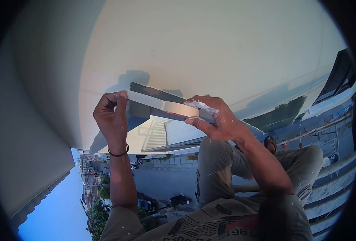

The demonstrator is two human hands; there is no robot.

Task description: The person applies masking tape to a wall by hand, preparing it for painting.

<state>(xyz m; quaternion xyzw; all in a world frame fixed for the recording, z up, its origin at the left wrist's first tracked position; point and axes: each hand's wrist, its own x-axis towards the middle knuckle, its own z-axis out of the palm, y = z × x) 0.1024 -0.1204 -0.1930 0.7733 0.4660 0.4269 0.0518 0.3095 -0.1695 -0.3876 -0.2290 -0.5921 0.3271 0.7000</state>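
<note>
A roll of masking tape (182, 109) sits in my right hand (218, 118), between the thumb below and the fingers above. White paint or putty is smeared over this hand's index finger. From the roll a strip of pale tape (147, 100) is pulled out to the left. My left hand (112, 114) pinches the free end of that strip between thumb and index finger. Right behind the strip is a dark grey ledge (149, 89) on the cream wall (194, 44), and the strip runs roughly along it.
Wooden poles (334, 170) run beside my bent legs (222, 168) at the lower right. Far below lies a street (166, 180) with parked motorbikes (180, 200). A dark window frame (338, 76) is at the right, and a roof edge (45, 197) at the lower left.
</note>
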